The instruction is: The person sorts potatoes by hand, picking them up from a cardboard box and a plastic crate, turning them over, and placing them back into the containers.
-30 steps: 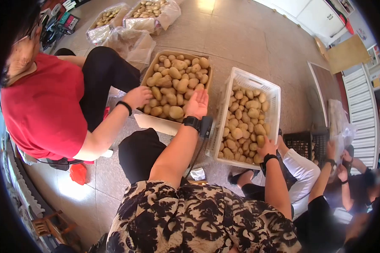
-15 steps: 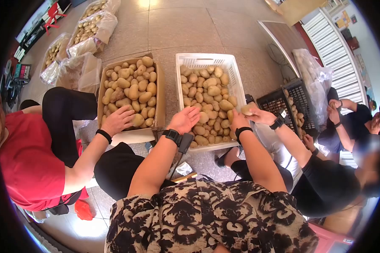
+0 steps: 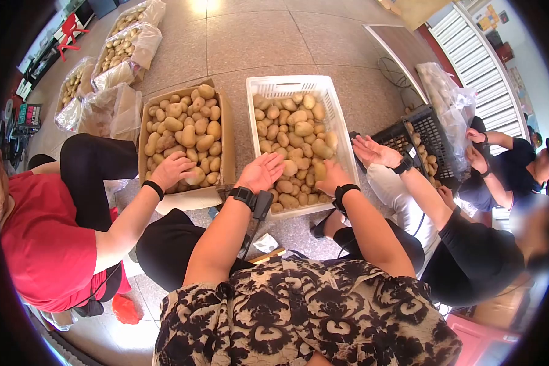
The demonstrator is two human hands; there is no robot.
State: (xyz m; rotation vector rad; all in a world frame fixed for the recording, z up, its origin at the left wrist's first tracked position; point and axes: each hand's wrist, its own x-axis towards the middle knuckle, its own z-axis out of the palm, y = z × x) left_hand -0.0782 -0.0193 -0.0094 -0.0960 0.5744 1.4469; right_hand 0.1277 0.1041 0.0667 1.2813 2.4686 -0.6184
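Note:
A white plastic crate (image 3: 341,116) full of potatoes (image 3: 296,128) stands in front of me. My left hand (image 3: 261,172) is palm up over the crate's near left part, fingers apart, holding nothing. At the crate's right side my right hand (image 3: 332,177) reaches down onto the potatoes; its fingers are partly hidden, and a potato (image 3: 320,171) lies against them. Left of the crate is a cardboard box (image 3: 229,131) of potatoes, where a co-worker's hand (image 3: 174,171) touches the near ones. Another co-worker's hand (image 3: 372,152) is open beside the crate's right rim.
Black crates (image 3: 430,137) with potatoes stand on the right, near a plastic-wrapped bag (image 3: 439,88). Plastic-lined boxes (image 3: 125,52) of potatoes line the far left. A person in red (image 3: 49,238) sits on the left, one in black (image 3: 476,259) on the right.
My right hand has moved left and inward over the potatoes. The right co-worker's hand, which held a potato before, is now empty and open. My left hand stays palm up.

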